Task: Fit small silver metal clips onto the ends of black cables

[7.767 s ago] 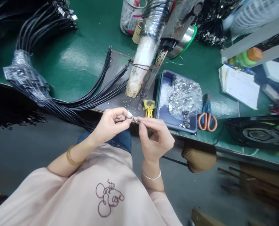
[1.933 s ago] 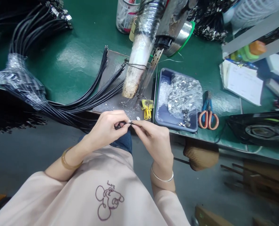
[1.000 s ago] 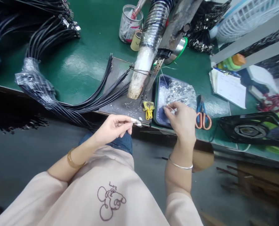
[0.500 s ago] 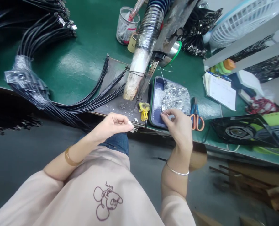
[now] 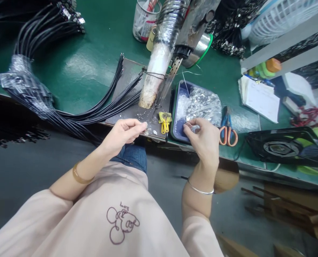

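My left hand [image 5: 125, 135] is pinched at the front edge of the dark board [image 5: 127, 80]. Between its thumb and forefinger is a small pale piece [image 5: 145, 132], mostly covered by the fingertips. Over the near side of the blue tray [image 5: 177, 117], my right hand [image 5: 203, 141] pinches a thin wire [image 5: 189, 123]. Inside that tray lie a clear bag of small shiny metal parts [image 5: 205, 103] and some whitish loose material [image 5: 183, 103]. A yellow clip [image 5: 164, 125] with a dirty sponge-like pad sits between my hands. Black cables [image 5: 94, 114] lie with their ends on the board.
A foil-wrapped hose [image 5: 159, 60] and a soldering iron-like tool [image 5: 172, 76] reach down over the board. Orange-handled pliers [image 5: 227, 130] lie right of the tray, with a black fan [image 5: 279, 147] beyond. A clear cup [image 5: 145, 25] and a green-rimmed spool [image 5: 199, 50] stand behind.
My left hand has moved up and slightly left to the board's edge, and its small piece shows less. My right hand stays pinched over the tray. The camera view has shifted a little.
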Tool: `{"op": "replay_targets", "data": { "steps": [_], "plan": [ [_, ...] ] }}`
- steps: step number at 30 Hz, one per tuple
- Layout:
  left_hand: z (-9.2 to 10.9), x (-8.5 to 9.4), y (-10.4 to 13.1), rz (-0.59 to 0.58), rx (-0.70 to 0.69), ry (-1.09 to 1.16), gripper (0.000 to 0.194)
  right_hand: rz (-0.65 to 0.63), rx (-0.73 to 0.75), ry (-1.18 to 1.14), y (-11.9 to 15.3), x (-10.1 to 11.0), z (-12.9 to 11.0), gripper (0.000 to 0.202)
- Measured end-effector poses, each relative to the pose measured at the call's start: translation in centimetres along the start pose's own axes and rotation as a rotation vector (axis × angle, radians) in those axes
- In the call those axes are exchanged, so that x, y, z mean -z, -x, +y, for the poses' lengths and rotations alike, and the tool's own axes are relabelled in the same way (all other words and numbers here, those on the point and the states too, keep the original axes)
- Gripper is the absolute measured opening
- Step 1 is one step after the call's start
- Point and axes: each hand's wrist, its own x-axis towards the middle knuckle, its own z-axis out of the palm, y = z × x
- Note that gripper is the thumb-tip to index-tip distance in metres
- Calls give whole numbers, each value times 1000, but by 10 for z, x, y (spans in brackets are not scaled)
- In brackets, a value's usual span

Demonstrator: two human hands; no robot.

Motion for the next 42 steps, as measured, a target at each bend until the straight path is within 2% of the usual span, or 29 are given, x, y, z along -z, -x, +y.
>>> {"op": "replay_targets", "data": {
  "steps": [5, 7, 12, 17, 21, 28, 36, 42],
  "plan": [
    [0, -4, 1, 58, -53, -36, 35, 312, -75, -369, 20, -2, -21, 11],
    [-2, -6, 1, 92, -118, -130, 29, 351, -34, -543, 32, -4, -36, 10],
    [-6, -13, 4, 196, -340, -392, 15, 92, 43, -695, 57, -20, -68, 3],
    [-9, -14, 7, 211, -588, -700, 17, 128, 79, -650, 61, -42, -79, 17],
    [-11, -13, 9, 208, -732, -841, 17, 109, 98, -652, 57, -44, -79, 20],
    [-13, -14, 11, 215, -755, -932, 16, 94, 74, -618, 57, -41, -80, 21],
    [-14, -15, 11, 203, -800, -899, 18, 142, 87, -556, 59, -43, -79, 22],
    [-15, -15, 13, 180, -825, -934, 20, 146, 155, -516, 60, -44, -81, 27]
  ]
}}
